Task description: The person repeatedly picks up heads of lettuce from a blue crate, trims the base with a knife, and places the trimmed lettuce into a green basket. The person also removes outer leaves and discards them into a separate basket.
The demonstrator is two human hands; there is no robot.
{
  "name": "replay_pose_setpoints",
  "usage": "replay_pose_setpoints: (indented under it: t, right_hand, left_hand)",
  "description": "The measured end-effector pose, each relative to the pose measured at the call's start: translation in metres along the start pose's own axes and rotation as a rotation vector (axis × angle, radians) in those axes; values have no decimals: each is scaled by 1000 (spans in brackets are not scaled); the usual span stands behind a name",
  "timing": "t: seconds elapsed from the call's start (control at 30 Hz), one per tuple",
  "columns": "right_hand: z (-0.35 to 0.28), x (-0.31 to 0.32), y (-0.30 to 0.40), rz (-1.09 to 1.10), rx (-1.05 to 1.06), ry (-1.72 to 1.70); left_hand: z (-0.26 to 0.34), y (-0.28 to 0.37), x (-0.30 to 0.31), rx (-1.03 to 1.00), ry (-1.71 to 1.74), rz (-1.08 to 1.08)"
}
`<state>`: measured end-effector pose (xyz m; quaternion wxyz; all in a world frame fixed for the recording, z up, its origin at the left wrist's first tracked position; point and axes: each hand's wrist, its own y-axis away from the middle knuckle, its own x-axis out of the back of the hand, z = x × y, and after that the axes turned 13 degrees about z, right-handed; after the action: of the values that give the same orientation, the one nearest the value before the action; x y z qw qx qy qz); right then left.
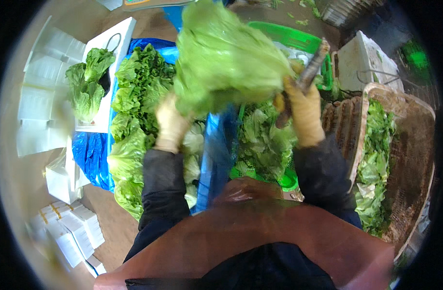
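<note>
A large green head of lettuce (225, 61) is raised between my hands, its edges blurred. My gloved left hand (173, 121) is at its lower left leaves; its fingers are partly hidden behind them. At the stem end on the right, my gloved right hand (303, 103) grips a knife-like tool with a worn, wrapped handle (314, 65); its fingers also reach the lettuce's base. Whether they hold the lettuce too is hard to tell. Rows of leafy lettuce (129, 145) lie to the left, and more leaves (266, 141) fill a green plastic basket below the raised head.
A white foam board (125, 40) bears lettuce at the left, with blue plastic film (92, 159) under it. White foam boxes (74, 232) stand on the floor. To the right are a dirty plastic crate (366, 90) with leaves and a foam box (355, 61). A green basket (294, 36) stands beyond.
</note>
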<state>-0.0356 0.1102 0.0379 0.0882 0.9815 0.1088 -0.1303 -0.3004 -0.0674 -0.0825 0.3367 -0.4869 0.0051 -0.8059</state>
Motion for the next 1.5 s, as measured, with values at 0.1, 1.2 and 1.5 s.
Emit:
replay_pose_setpoints:
  t: [0.1, 1.2, 1.5]
  right_hand:
    - [43, -55, -38, -134, 125, 17]
    - [-131, 418, 52, 464, 276, 1616]
    - [-51, 659, 29, 226, -360, 1293]
  left_hand:
    - [25, 13, -13, -50, -212, 41]
    - [261, 119, -46, -38, 566, -204]
    - [275, 155, -43, -5, 474, -344]
